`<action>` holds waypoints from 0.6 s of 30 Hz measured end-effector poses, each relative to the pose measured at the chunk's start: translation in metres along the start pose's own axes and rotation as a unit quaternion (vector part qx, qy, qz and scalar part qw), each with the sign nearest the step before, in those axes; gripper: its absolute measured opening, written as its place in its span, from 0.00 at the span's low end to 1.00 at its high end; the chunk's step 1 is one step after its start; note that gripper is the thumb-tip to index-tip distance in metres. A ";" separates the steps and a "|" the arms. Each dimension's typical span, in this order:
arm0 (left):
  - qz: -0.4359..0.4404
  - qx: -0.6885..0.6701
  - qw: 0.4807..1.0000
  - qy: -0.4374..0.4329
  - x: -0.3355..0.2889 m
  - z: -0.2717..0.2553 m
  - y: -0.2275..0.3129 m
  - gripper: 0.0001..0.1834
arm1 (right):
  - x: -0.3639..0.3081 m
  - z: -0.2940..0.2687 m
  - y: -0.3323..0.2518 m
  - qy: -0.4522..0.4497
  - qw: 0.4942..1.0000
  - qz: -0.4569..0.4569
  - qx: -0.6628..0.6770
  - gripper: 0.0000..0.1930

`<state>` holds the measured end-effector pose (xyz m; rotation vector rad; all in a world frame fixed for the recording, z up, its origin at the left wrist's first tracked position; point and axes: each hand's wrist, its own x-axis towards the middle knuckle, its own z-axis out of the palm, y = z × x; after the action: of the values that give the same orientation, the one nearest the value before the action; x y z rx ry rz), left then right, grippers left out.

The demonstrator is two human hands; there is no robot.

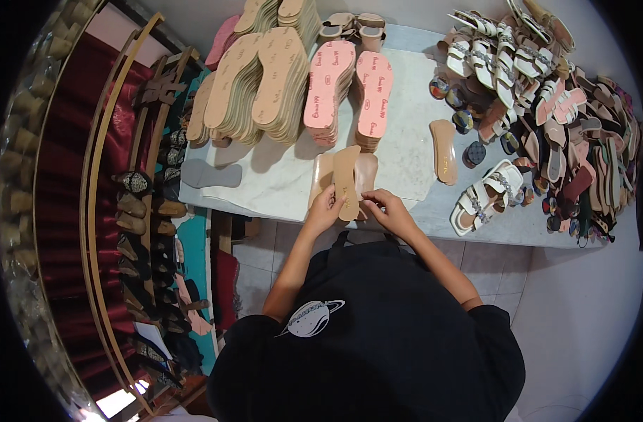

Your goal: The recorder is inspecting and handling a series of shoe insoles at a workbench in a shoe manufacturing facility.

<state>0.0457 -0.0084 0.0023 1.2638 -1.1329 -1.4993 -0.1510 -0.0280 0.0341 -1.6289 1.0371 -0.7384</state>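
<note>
Grey table, pink insoles far; left hand pinches tan insole; right hand near, grip unclear; apparently insole-handling step; next move calls for steady hold.

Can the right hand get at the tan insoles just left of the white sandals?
Likely yes: nothing visible stands between the right hand and the tan insoles; the white sandals lie off that path.

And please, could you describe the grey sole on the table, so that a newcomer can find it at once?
Start at the long table and go to its near left corner, left of the person's left hand. Just nearer than the tan stacks lies the grey sole. It is single and grey, unlike the tan and pink stacks.
</note>
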 end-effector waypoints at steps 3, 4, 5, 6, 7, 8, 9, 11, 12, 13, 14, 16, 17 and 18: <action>-0.022 0.061 0.997 -0.030 -0.004 -0.015 0.000 0.15 | 0.008 0.014 0.001 0.007 1.000 0.013 -0.003 0.12; -0.022 0.061 0.997 -0.032 -0.006 -0.019 0.003 0.15 | 0.011 0.020 0.003 0.008 1.000 0.013 -0.004 0.12; -0.021 0.061 0.997 -0.039 -0.008 -0.023 0.005 0.16 | 0.013 0.026 0.004 0.024 1.000 0.015 0.008 0.12; -0.021 0.061 0.997 -0.046 -0.009 -0.027 0.008 0.17 | 0.016 0.032 0.004 0.040 0.999 0.019 0.021 0.13; -0.023 0.061 0.997 -0.049 -0.010 -0.030 0.010 0.17 | 0.018 0.037 0.002 0.042 0.999 0.021 0.022 0.13; -0.001 0.061 0.997 -0.042 -0.010 -0.032 0.011 0.17 | 0.020 0.041 0.001 0.057 0.998 0.023 0.010 0.13; 0.023 0.060 0.997 -0.035 -0.013 -0.035 0.010 0.18 | 0.022 0.046 -0.002 0.070 0.997 0.024 -0.003 0.13; 0.024 0.062 0.997 -0.036 -0.013 -0.045 0.003 0.18 | 0.025 0.054 -0.009 0.070 0.997 0.033 -0.013 0.12; 0.027 0.063 0.997 -0.036 -0.012 -0.047 0.006 0.19 | 0.026 0.057 -0.011 0.068 0.997 0.041 -0.023 0.12; 0.026 0.063 0.997 -0.040 -0.013 -0.051 0.009 0.19 | 0.027 0.061 -0.011 0.072 0.996 0.043 -0.023 0.12; -0.008 0.065 0.997 -0.051 -0.014 -0.055 0.012 0.21 | 0.029 0.066 -0.008 0.083 0.995 0.049 -0.009 0.11; -0.039 0.068 0.995 -0.064 -0.014 -0.059 0.014 0.22 | 0.033 0.074 -0.003 0.096 0.994 0.054 0.004 0.10; -0.034 0.078 0.995 -0.050 -0.013 -0.061 0.011 0.23 | 0.035 0.079 0.000 0.110 0.992 0.061 0.008 0.10; -0.030 0.088 0.995 -0.034 -0.013 -0.064 0.008 0.23 | 0.038 0.084 0.001 0.123 0.990 0.069 0.013 0.09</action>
<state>0.1111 -0.0047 0.0079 1.3842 -1.3067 -1.5232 -0.0626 -0.0258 0.0080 -1.4523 1.2955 -0.8705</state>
